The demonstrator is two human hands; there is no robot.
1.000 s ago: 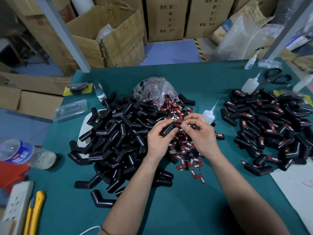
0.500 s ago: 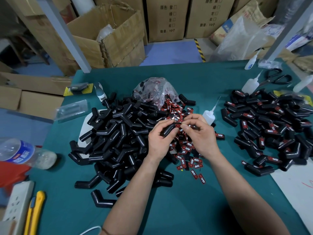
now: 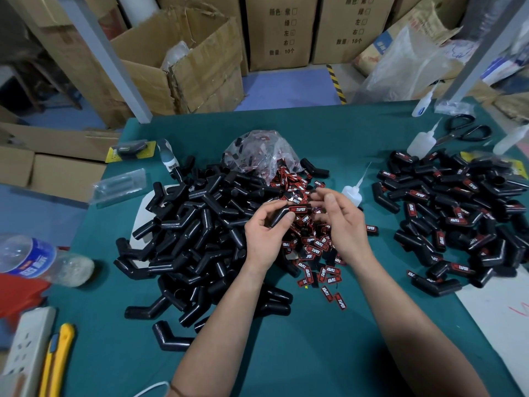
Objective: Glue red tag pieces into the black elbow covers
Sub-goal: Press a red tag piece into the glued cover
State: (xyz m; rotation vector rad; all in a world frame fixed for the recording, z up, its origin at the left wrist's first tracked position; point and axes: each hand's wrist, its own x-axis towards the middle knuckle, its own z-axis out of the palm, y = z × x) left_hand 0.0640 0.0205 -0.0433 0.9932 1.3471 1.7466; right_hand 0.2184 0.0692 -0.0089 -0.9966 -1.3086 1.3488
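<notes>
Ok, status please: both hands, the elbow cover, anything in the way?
Left hand grips elbow cover, red tag on it. Right hand open, beside it. Nothing in the way; glue bottle stands just past right hand.

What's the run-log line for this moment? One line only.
left hand: holds elbow cover | red tag: on cover | right hand: open, beside it

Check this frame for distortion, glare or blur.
Head view: wide-angle distortion tilts the grey post; glare streaks the clear plastic bag; the water bottle at the left edge is soft; the red tag on the elbow cover in the left hand reads sharp.
</notes>
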